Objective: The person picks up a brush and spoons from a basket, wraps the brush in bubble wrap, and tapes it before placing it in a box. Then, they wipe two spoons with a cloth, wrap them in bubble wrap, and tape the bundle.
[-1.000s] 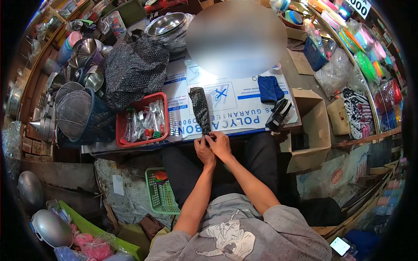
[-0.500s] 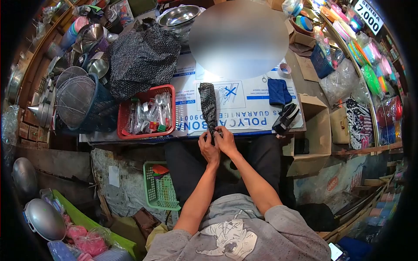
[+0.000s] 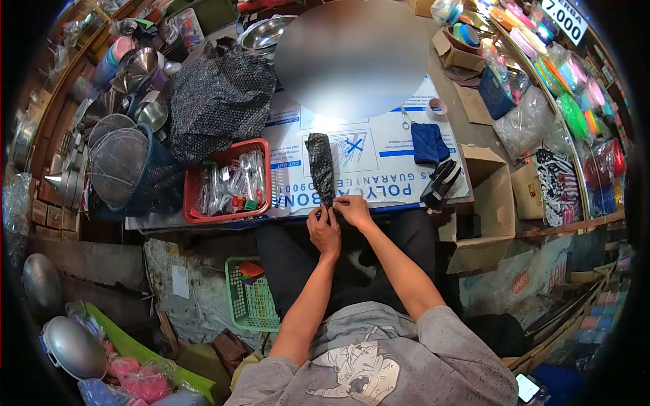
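Note:
A long, narrow bundle in black bubble wrap [image 3: 319, 161] lies on the printed sheet on the table, its narrow end toward me. My left hand [image 3: 324, 232] is closed on that near end, with the fingertips pinched around it. From the right side, my right hand [image 3: 353, 210] pinches at the same end with thumb and forefinger. Whatever small detail lies between the fingertips is hidden. Left of the bundle, a red basket [image 3: 269, 177] holds packaged cutlery [image 3: 233, 179]. A larger crumpled sheet of black bubble wrap [image 3: 220, 98] lies behind that basket.
To the right are a folded blue cloth [image 3: 430, 143], a black tape dispenser [image 3: 441, 183], scissors [image 3: 405, 119] and a tape roll [image 3: 437, 107]. A blue basket with strainers [image 3: 145, 183] stands left. An open cardboard box [image 3: 497, 166] sits right, a green basket [image 3: 233, 298] below.
My right hand has shifted slightly to the right, opening a wider gap from the left hand. The left hand stays at the bundle's near end. The whole view has turned a little.

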Demonstrator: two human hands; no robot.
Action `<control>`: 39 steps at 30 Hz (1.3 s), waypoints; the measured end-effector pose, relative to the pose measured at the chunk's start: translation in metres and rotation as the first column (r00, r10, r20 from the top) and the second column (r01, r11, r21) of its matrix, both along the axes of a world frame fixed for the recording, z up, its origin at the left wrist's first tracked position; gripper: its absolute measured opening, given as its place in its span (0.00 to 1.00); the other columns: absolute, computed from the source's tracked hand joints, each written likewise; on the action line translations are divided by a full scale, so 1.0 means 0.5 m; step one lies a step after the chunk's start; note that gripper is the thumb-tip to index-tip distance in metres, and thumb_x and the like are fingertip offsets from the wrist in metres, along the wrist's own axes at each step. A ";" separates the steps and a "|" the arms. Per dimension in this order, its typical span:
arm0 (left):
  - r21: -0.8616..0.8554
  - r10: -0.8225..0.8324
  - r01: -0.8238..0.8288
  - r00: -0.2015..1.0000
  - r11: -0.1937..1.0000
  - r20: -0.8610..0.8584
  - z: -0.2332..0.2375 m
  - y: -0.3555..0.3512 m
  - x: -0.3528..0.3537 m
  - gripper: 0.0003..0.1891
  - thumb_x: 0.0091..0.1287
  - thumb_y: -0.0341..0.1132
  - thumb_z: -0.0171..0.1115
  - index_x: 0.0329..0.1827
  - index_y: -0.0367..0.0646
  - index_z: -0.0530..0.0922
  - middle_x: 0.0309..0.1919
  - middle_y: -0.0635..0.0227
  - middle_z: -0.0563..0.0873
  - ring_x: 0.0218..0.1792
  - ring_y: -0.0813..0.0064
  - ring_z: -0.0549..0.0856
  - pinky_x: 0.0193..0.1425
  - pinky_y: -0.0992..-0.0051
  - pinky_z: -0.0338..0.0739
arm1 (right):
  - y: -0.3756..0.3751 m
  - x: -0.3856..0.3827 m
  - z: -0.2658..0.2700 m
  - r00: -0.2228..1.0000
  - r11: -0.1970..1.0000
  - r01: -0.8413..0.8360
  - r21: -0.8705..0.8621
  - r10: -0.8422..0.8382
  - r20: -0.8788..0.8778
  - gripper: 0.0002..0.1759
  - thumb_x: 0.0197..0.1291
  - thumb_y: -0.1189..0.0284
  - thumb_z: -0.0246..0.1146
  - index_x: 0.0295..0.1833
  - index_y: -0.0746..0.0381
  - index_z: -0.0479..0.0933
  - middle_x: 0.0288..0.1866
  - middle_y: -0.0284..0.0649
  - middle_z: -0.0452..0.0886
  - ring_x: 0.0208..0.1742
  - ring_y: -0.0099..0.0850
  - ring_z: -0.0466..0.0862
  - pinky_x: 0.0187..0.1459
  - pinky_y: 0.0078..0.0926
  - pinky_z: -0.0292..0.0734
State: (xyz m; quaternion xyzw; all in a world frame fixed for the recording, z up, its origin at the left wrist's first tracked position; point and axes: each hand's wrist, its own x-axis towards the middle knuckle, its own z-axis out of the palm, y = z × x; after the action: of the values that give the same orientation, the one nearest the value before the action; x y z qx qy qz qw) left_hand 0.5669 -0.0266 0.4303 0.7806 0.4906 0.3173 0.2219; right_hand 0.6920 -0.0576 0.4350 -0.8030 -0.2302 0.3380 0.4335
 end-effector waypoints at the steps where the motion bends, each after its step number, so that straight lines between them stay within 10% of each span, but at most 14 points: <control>1: 0.012 0.015 -0.015 1.000 1.000 -0.006 -0.003 -0.001 0.001 0.17 0.77 0.42 0.68 0.61 0.44 0.91 0.56 0.60 0.87 0.56 0.53 0.85 0.59 0.57 0.82 | -0.008 0.000 -0.005 1.000 0.999 -0.018 0.049 0.018 0.007 0.16 0.67 0.64 0.74 0.53 0.62 0.92 0.49 0.47 0.95 0.50 0.36 0.94 0.54 0.31 0.86; 5: -0.015 0.025 -0.025 1.000 1.000 0.002 0.003 -0.004 0.009 0.16 0.76 0.42 0.69 0.59 0.43 0.91 0.55 0.60 0.87 0.57 0.54 0.85 0.61 0.58 0.81 | -0.103 0.036 0.064 0.971 0.965 0.162 0.207 -0.194 0.141 0.14 0.71 0.65 0.70 0.54 0.60 0.91 0.48 0.47 0.94 0.51 0.40 0.94 0.54 0.37 0.85; 10: -0.003 0.013 -0.013 1.000 1.000 0.006 -0.005 -0.002 0.004 0.16 0.75 0.41 0.70 0.59 0.42 0.92 0.54 0.60 0.87 0.56 0.55 0.86 0.60 0.58 0.81 | -0.306 0.214 0.087 0.585 0.708 0.638 0.303 -0.702 0.407 0.16 0.73 0.63 0.68 0.55 0.64 0.86 0.49 0.47 0.93 0.51 0.46 0.92 0.55 0.41 0.83; 15: 0.016 -0.002 0.002 1.000 1.000 0.016 -0.004 -0.003 0.005 0.16 0.74 0.41 0.72 0.58 0.43 0.92 0.50 0.61 0.86 0.55 0.56 0.85 0.60 0.59 0.81 | -0.390 0.321 0.061 0.662 0.684 0.729 0.000 -0.706 0.251 0.24 0.71 0.62 0.71 0.62 0.69 0.80 0.51 0.48 0.92 0.53 0.44 0.91 0.58 0.39 0.83; 17: 0.004 0.000 0.000 1.000 1.000 0.010 0.001 -0.004 0.006 0.16 0.74 0.41 0.72 0.58 0.43 0.92 0.48 0.61 0.85 0.54 0.56 0.85 0.60 0.59 0.80 | -0.395 0.327 0.085 0.695 0.695 0.715 0.080 -0.694 -0.187 0.24 0.68 0.67 0.74 0.62 0.72 0.79 0.51 0.48 0.93 0.52 0.37 0.91 0.56 0.33 0.83; 28: -0.014 0.000 0.000 1.000 1.000 -0.022 0.006 -0.003 0.004 0.16 0.74 0.42 0.71 0.59 0.43 0.92 0.45 0.61 0.84 0.52 0.56 0.85 0.58 0.59 0.79 | -0.406 0.245 0.146 0.627 0.637 0.770 0.021 -0.751 -0.204 0.22 0.63 0.66 0.80 0.54 0.71 0.87 0.45 0.42 0.93 0.43 0.28 0.88 0.48 0.26 0.82; 33: -0.044 0.003 -0.003 1.000 0.999 -0.007 0.002 -0.002 0.005 0.17 0.74 0.42 0.71 0.59 0.44 0.92 0.46 0.62 0.84 0.52 0.57 0.85 0.58 0.59 0.79 | -0.419 0.224 0.151 0.609 0.670 0.742 -0.006 -0.678 -0.411 0.18 0.61 0.63 0.82 0.48 0.65 0.89 0.36 0.32 0.90 0.27 0.17 0.76 0.29 0.21 0.68; 39: -0.026 0.001 -0.001 1.000 1.000 -0.014 0.005 -0.002 0.003 0.16 0.74 0.42 0.71 0.58 0.45 0.93 0.45 0.63 0.84 0.51 0.57 0.85 0.56 0.58 0.80 | -0.422 0.214 0.120 0.660 0.692 0.720 -0.044 -0.703 -0.265 0.14 0.64 0.64 0.80 0.46 0.62 0.88 0.36 0.33 0.89 0.24 0.12 0.71 0.19 0.15 0.55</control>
State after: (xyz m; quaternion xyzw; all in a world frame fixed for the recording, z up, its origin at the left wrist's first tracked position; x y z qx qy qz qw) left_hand 0.5683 -0.0276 0.4327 0.7797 0.4966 0.3055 0.2285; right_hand 0.7988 -0.2686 0.4950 -0.7626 0.1504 0.2366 0.5830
